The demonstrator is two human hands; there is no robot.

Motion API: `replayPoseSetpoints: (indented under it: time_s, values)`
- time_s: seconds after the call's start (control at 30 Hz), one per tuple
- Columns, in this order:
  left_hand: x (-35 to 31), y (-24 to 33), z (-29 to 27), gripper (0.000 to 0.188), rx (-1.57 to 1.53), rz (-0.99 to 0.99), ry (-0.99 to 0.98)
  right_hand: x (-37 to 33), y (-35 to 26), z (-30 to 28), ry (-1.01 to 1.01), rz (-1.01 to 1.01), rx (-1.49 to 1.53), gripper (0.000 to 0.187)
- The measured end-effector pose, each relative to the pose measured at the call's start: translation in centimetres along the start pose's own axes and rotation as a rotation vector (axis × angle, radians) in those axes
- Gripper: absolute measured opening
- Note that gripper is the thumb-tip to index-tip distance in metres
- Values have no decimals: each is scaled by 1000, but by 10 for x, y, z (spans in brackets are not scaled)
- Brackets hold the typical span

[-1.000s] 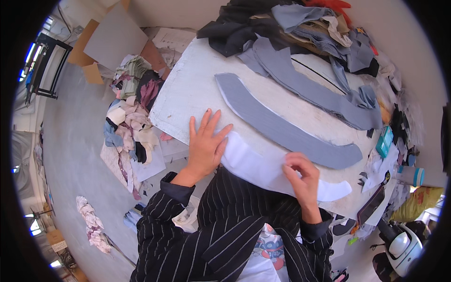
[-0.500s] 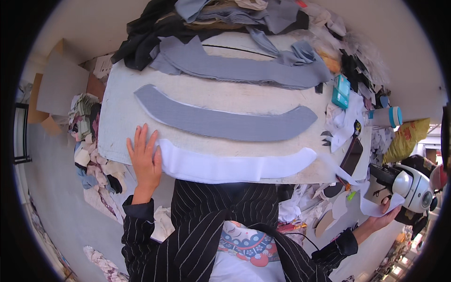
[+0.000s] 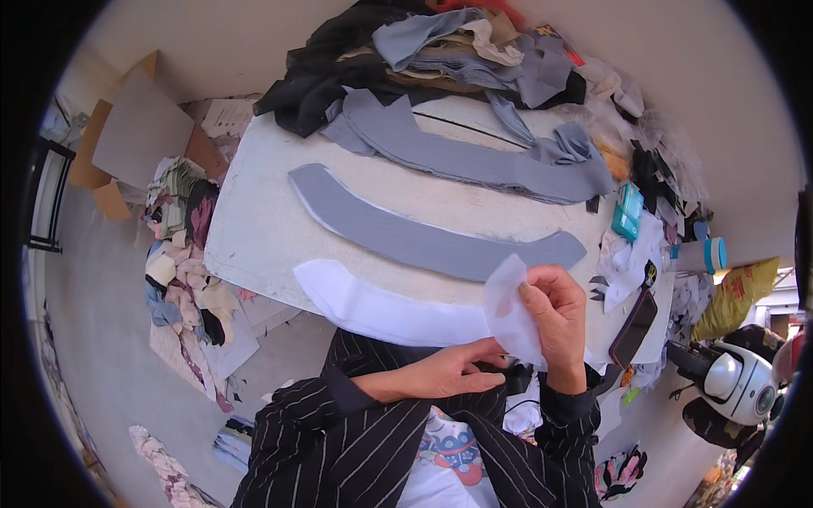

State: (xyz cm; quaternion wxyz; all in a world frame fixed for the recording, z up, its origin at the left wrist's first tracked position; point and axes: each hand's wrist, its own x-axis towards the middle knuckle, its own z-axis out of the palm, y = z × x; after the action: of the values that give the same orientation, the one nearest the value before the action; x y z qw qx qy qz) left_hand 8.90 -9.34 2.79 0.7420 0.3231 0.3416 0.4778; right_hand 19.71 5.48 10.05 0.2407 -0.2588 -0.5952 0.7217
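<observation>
A thin, translucent white strip of fabric is pinched between the thumb and fingers of my right hand, raised over the table's front edge. Beneath it lies a curved white fabric strip, its right end hidden behind the raised piece and my hand. My left hand is just off the front edge, thumb and fingers apart, fingertips close to the translucent strip; whether they touch it I cannot tell. A curved grey collar-like piece with a white edge rests behind the white strip. Farther back are stacked grey fabric pieces.
Black and grey cloth is heaped along the white table's far edge. At the right are a teal box, a phone and a clear bottle. Fabric scraps pile up left of the table.
My right hand has come in from the far right, bringing the thin strip over the table's front edge. My left hand has left the white strip's left end and moved right. The view has shifted.
</observation>
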Motion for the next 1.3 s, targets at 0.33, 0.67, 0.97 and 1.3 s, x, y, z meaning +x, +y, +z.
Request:
replayPoseSetpoints:
  time_s: [0.33,0.67,0.97,1.3]
  values:
    - [4,40,-32,15,-348,467,594,-1,1,-3,-144,148,-291,28]
    - [-78,80,-119,15,56,421,1012,5,-8,-41,-179,327,-327,48]
    - [-100,90,-205,15,399,318,1297,56,24,-2,-270,186,-711,41]
    - [-88,85,-225,22,806,285,1566,70,40,-16,-218,148,-735,43]
